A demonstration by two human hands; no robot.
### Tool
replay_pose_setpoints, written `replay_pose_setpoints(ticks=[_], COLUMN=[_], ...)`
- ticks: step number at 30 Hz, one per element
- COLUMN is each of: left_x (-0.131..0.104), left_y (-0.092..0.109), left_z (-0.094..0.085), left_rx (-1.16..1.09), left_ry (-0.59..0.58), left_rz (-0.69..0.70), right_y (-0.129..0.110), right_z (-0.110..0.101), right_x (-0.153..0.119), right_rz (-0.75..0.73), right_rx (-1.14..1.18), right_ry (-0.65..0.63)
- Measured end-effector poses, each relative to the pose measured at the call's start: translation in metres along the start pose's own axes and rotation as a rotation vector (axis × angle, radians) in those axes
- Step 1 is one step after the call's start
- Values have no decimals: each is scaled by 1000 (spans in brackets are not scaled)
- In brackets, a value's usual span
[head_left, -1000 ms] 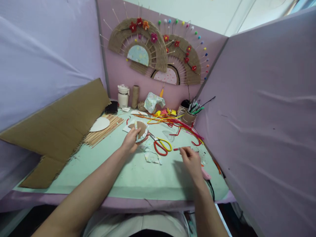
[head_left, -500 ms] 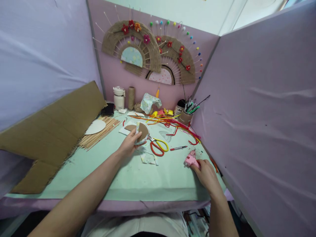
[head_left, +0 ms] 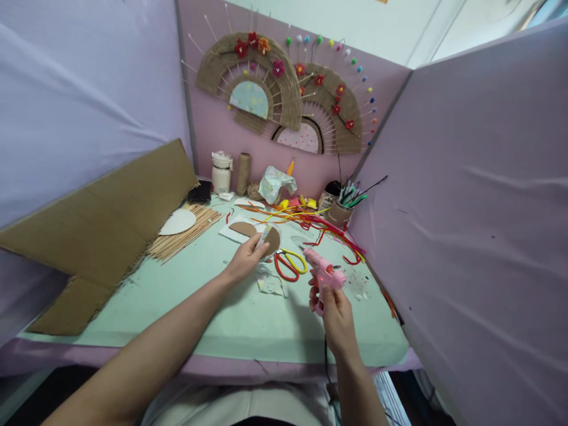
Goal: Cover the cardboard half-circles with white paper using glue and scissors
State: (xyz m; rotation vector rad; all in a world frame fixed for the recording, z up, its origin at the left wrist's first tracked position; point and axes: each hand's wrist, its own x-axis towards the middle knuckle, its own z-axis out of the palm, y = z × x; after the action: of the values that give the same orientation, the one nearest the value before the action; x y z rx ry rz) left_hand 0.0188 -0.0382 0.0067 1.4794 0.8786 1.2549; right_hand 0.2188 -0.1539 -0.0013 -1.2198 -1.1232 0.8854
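Left hand (head_left: pixel 245 258) pinches a fabric-edged cardboard semicircle (head_left: pixel 272 241) above the table's (head_left: pixel 231 325) middle while, nearer the right edge, the right hand (head_left: pixel 336 306) grips a pink glue gun (head_left: pixel 320 265), nozzle (head_left: pixel 306 252) angled left toward the semicircle.

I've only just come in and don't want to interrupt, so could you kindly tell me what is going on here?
A person is working at a table. The left hand holds a half-round cardboard piece with pale trim along its straight edge, and the right hand grips a pink glue gun, its nozzle apart from the piece. Scissors and a pale scrap lie on the table between the hands.
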Motion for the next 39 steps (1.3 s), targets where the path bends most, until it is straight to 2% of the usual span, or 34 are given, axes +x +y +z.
replay_pose_setpoints(ticks=[3,6,10,16,29,36,39], left_x=[-2,-4,-6,-5,-5,-5,-5], left_y=[2,8,12,6,4,6,5], left_z=[-1,0,2,3,1,1,2], left_rx=[170,232,202,133,214,161,172], left_ry=[8,2,-29,-32,-55,-35,-33], left_rz=[82,102,100,81,141,71,92], right_y=[3,7,12,12,17,15,15], right_z=[15,20,23,25,23,23,23], right_x=[-4,-5,-4,-3,-5,-5,-5], right_rz=[-11,-19,-25,-12,-24,-34,-33], right_rx=[-39,-93,-127,-124,-166,-177,-183], right_ry=[-45,-49,-38,-42,-74,-59,-60])
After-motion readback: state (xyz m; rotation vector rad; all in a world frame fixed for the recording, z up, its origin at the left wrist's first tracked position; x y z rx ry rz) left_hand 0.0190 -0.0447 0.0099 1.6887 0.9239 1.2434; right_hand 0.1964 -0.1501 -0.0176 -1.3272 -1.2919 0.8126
